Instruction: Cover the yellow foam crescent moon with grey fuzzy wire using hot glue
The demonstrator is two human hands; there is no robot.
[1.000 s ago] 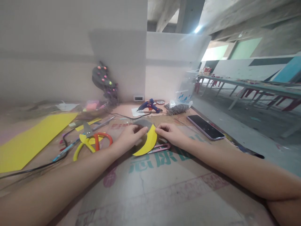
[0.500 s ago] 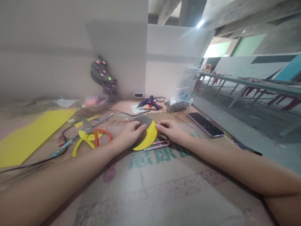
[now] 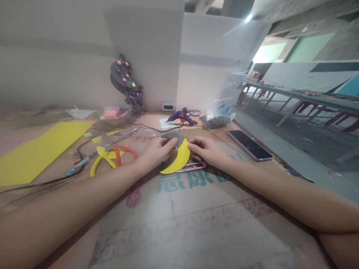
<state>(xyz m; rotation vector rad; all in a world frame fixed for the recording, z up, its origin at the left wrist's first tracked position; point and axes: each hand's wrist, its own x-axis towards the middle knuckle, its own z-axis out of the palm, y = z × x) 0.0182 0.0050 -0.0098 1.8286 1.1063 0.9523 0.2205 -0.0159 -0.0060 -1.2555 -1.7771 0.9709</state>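
A yellow crescent-shaped piece [image 3: 179, 158], paper or felt, is between my two hands above the board. My left hand [image 3: 158, 151] is closed at its inner side, thumb and fingers pressed together by a grey curved piece [image 3: 173, 136] that shows behind the yellow one. Whether the grey piece is joined to the yellow cannot be made out. With thumb and forefinger, my right hand [image 3: 204, 148] pinches the crescent near its upper right tip. Pink-handled thread snips [image 3: 196, 166] lie just below, partly under the crescent.
Yellow-handled pliers [image 3: 105, 158], orange-handled scissors [image 3: 126, 151] and a yellow sheet [image 3: 47, 153] lie left. A blue glue gun [image 3: 182, 116], grey yarn [image 3: 217, 121] and a decorated grey crescent [image 3: 123, 80] are behind. A phone [image 3: 249, 145] lies right.
The view has shifted slightly, so everything sits a little further right and higher. Both hands keep their hold, with hardly any movement relative to the crescent.
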